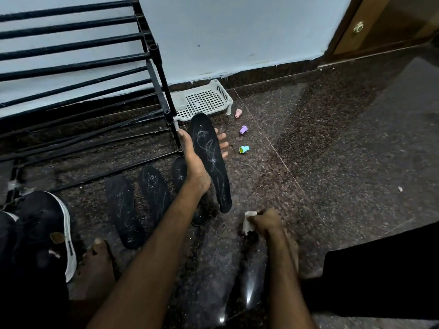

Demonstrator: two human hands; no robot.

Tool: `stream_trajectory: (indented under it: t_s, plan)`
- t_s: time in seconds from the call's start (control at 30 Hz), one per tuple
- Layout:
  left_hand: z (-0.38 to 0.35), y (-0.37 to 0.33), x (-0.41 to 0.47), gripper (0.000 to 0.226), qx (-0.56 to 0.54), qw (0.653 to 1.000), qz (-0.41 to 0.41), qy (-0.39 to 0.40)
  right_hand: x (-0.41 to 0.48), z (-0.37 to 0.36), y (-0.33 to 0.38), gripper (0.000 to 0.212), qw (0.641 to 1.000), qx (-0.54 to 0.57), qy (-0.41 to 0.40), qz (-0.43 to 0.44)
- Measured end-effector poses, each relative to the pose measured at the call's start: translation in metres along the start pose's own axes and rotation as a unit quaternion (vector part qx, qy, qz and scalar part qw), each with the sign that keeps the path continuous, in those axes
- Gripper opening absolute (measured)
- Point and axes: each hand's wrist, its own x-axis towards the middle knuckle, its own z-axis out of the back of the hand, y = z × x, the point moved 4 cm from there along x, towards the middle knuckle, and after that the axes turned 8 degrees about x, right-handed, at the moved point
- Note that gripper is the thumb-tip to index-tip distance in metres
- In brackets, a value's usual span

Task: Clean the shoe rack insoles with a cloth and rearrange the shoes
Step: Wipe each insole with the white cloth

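Note:
My left hand (193, 160) holds a black insole (210, 160) up off the floor; the insole is streaked with white dust, and my fingers wrap under it. Lower right, my right hand (266, 222) grips a small white cloth (248, 224) close to the floor. Three more dusty black insoles lie on the dark granite floor: one (123, 210), a second (153, 188) and a third (179, 172) partly behind my left wrist. The black metal shoe rack (78, 65) stands at the upper left with bare bars. A black shoe with a white sole (45, 231) sits at the lower left.
A white perforated plastic tray (204, 99) stands against the wall beside the rack leg. Three small plastic caps lie on the floor: pink (238, 113), purple (243, 129), teal (244, 149). My bare foot (99, 264) rests near the shoe. A wooden door (384, 24) is at the upper right.

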Motion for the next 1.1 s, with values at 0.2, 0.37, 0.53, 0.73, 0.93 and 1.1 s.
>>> stream_trajectory:
  t_s: [0.2,0.37,0.53,0.73,0.93,1.1]
  plan:
    - [0.002,0.005,0.0,0.102,-0.008,0.999,0.035,0.004,-0.011,0.014,0.056,0.004,0.94,0.337,0.048,0.039]
    - [-0.007,0.018,-0.013,0.095,0.034,0.989,0.134,0.043,-0.023,0.039,0.094,0.008,0.917,0.359,-0.071,0.155]
    - [-0.019,0.036,-0.024,0.1,0.068,0.972,0.209,0.088,-0.046,0.05,0.131,0.014,0.907,0.219,-0.206,0.297]
    - [-0.028,0.041,-0.032,0.08,0.013,0.97,0.226,0.084,-0.058,0.039,0.159,0.012,0.875,0.107,-0.251,0.399]
    - [-0.036,0.033,-0.039,0.065,0.006,0.976,0.207,0.064,-0.065,0.028,0.165,0.016,0.849,0.113,-0.2,0.476]
    - [-0.031,0.032,-0.039,0.07,-0.027,0.973,0.218,0.067,-0.058,0.029,0.159,0.013,0.866,0.051,-0.14,0.478]
